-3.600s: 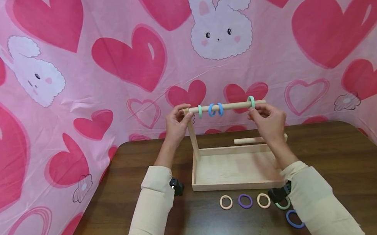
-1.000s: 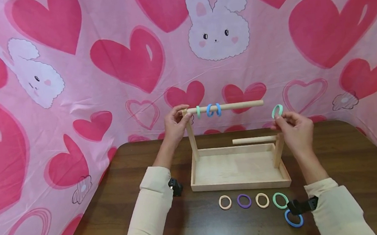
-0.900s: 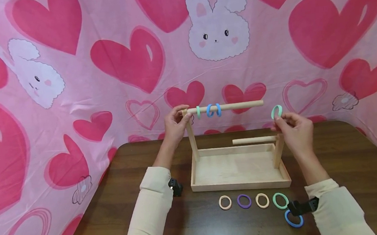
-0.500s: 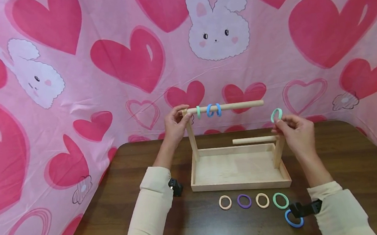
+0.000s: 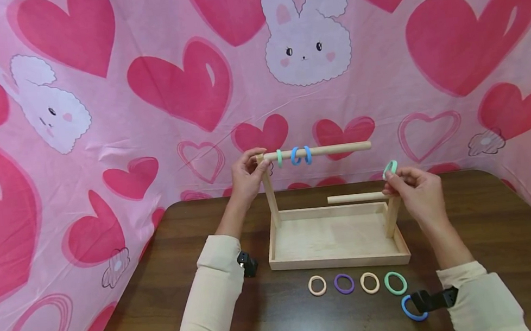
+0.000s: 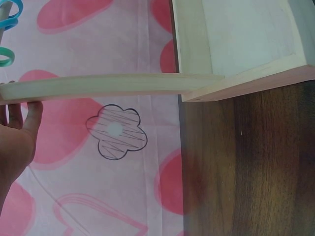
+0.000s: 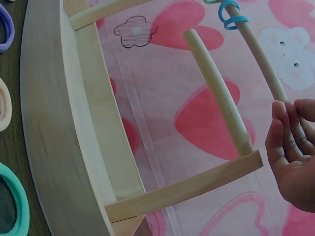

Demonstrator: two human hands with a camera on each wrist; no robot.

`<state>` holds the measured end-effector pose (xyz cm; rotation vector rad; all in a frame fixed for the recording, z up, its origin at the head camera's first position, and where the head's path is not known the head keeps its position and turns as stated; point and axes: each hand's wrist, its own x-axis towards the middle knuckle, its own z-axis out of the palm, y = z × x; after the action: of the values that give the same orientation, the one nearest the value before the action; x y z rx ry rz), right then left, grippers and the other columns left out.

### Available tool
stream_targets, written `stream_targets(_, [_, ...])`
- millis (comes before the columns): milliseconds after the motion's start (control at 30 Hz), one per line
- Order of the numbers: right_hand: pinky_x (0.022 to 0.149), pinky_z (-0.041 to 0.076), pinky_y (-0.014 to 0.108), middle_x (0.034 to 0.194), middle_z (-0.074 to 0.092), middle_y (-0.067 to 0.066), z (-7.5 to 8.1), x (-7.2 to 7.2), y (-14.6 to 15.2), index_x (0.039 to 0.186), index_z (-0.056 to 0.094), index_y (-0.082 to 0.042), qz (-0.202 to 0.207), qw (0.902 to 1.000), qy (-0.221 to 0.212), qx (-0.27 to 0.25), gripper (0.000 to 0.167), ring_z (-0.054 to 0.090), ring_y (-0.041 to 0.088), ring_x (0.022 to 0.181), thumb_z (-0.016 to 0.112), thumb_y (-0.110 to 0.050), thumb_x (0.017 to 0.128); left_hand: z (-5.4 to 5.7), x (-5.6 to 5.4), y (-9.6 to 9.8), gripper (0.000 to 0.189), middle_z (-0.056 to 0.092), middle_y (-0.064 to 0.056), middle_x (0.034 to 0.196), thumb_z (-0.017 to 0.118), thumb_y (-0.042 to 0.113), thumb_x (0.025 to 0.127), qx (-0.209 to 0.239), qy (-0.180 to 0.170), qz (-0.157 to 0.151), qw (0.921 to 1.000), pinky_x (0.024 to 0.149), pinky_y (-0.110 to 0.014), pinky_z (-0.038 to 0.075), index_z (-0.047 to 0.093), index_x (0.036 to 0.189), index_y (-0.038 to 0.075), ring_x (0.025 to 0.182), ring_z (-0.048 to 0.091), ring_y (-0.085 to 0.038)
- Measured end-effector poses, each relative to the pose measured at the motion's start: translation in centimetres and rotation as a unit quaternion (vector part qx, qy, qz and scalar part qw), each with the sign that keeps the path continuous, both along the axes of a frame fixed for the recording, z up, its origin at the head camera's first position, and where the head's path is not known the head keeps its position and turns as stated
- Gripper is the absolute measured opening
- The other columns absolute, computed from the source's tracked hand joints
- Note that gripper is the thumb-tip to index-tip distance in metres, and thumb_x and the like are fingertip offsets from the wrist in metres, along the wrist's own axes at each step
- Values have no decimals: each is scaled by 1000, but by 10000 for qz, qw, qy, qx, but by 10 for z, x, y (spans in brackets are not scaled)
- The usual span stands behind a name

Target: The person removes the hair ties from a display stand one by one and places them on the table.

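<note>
My left hand point(image 5: 247, 174) grips the top of the tall left post point(image 5: 271, 195) of a wooden rack, where the upper rod point(image 5: 339, 148) begins. On that rod hang a light green ring point(image 5: 279, 158) and two blue rings point(image 5: 308, 155). Between thumb and fingers, my right hand point(image 5: 418, 192) pinches another light green ring point(image 5: 394, 164), off the rods. It is just above the short right post point(image 5: 392, 216), which carries the lower rod point(image 5: 355, 197). In the right wrist view, the right hand point(image 7: 298, 147) hides its ring.
The rack's tray base point(image 5: 340, 260) stands on a dark wooden table point(image 5: 264, 324). In front of it lie a beige ring point(image 5: 310, 286), a purple ring point(image 5: 336, 283), a second beige ring point(image 5: 362, 283), a green ring point(image 5: 398, 293) and a blue ring point(image 5: 407, 313). A heart-patterned cloth hangs behind.
My right hand has slid the light green ring off the upper rod's right end, then lowered it slightly toward the short post. The left hand keeps its grip on the tall post.
</note>
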<state>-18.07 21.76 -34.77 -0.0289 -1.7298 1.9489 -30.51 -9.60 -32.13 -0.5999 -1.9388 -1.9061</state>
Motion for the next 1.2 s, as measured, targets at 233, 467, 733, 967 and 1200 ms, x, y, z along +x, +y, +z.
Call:
stream_targets(233, [60,57,14,63,70,-12,-4,4,0,79,73,-21,202,9993,-23,320,26,69,-1,57,67,-1,95,0,0,0,26,72,-12,92,67,-7,92,47,-18,-16,10000,73,-17,52,64,118,-9,75,64,1])
stream_targets(467, [62,57,15,66,71,-13,-5,7,1,82,73,-20,420,9981,57,446,24,71,-1,61,64,-2,97,-1,-1,0,27,71,-3,90,67,-7,92,93,-52,-49,9999,73,-17,52,63,119,-9,75,63,0])
stream_targets(733, [62,57,16,69,73,-12,-5,10,2,82,73,-24,865,9948,-256,482,28,72,0,64,63,-4,98,-1,0,0,27,71,-8,92,66,-7,93,108,-132,-61,9998,74,-18,53,64,119,-9,76,63,-1])
stream_targets(967, [64,58,17,71,74,-11,-9,15,8,86,74,-24,1435,9858,-530,697,27,71,1,65,60,-5,100,0,2,0,27,70,-12,95,66,-6,94,119,-186,-61,9997,74,-18,54,64,120,-7,78,64,-5])
stream_targets(1200, [65,59,20,73,73,-10,-17,22,14,90,73,-22,1843,9741,-884,967,22,73,2,67,61,-8,101,0,1,0,27,70,-13,95,66,-6,94,94,-119,-91,9998,74,-18,53,63,121,-8,78,63,-3])
